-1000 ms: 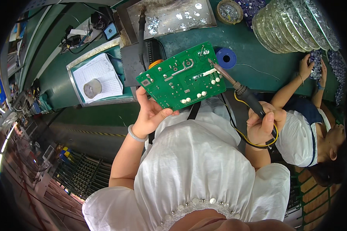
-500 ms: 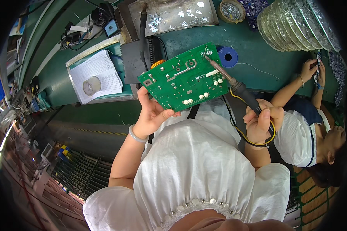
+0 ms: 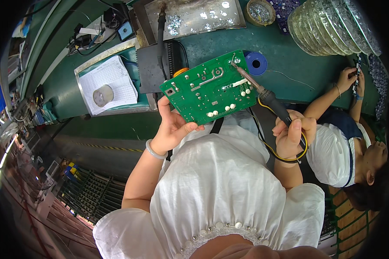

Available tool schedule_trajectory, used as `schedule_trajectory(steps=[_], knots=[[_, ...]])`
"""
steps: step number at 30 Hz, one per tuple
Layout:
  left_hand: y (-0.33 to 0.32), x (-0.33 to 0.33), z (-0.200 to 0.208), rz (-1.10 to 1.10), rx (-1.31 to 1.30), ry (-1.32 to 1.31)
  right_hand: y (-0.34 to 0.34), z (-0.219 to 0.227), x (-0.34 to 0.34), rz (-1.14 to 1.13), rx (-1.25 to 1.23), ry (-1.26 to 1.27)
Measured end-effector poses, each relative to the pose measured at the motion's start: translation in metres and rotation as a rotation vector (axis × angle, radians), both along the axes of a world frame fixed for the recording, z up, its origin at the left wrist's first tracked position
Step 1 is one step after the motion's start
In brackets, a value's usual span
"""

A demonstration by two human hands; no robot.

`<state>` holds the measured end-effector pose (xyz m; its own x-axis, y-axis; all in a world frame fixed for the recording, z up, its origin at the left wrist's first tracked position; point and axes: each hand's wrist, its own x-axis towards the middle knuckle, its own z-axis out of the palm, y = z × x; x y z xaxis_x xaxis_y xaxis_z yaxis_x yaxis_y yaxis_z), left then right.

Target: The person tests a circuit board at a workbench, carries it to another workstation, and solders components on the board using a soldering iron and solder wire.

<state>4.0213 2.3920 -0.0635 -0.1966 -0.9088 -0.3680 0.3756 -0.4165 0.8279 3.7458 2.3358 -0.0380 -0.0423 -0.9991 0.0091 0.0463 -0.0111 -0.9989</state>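
My left hand (image 3: 174,124) grips a green circuit board (image 3: 203,93) by its lower left corner, with the soldered face turned up and tilted. White blobs and shiny solder joints dot that face. In my right hand (image 3: 294,134) is a soldering iron (image 3: 270,100), its handle between thumb and fingers. The iron's tip rests at a shiny joint near the board's upper right corner; whether it touches is hard to tell. A yellow and black cord loops round beneath my right hand. Just beyond the board's right edge lies a blue solder spool (image 3: 256,64).
A metal tray (image 3: 194,19) with solder scraps and a second iron (image 3: 161,39) are at the back. A round tin (image 3: 259,13), stacked clear reels (image 3: 333,28) and paper sheets (image 3: 112,86) lie around. At right, a co-worker's hands (image 3: 350,80) hold a strip.
The board has shifted slightly right and its tilt has changed a little. My left hand moved with it. The iron's tip stays near the same corner.
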Motion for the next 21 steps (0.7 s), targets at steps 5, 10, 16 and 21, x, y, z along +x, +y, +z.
schedule_trajectory(steps=[5, 10, 16, 21], knots=[[0.002, 0.0, -0.002, -0.023, 0.005, -0.008, 0.0, -0.002, 0.001, -0.026, 0.062, -0.018], [0.001, -0.001, -0.003, -0.047, 0.017, -0.01, -0.002, -0.006, 0.002, -0.029, 0.127, -0.088], [0.001, -0.002, -0.012, -0.046, 0.104, -0.016, -0.015, -0.008, -0.002, -0.075, 0.037, -0.111], [-0.007, -0.004, -0.017, -0.05, 0.151, -0.026, -0.03, -0.012, -0.006, -0.143, 0.034, -0.049]])
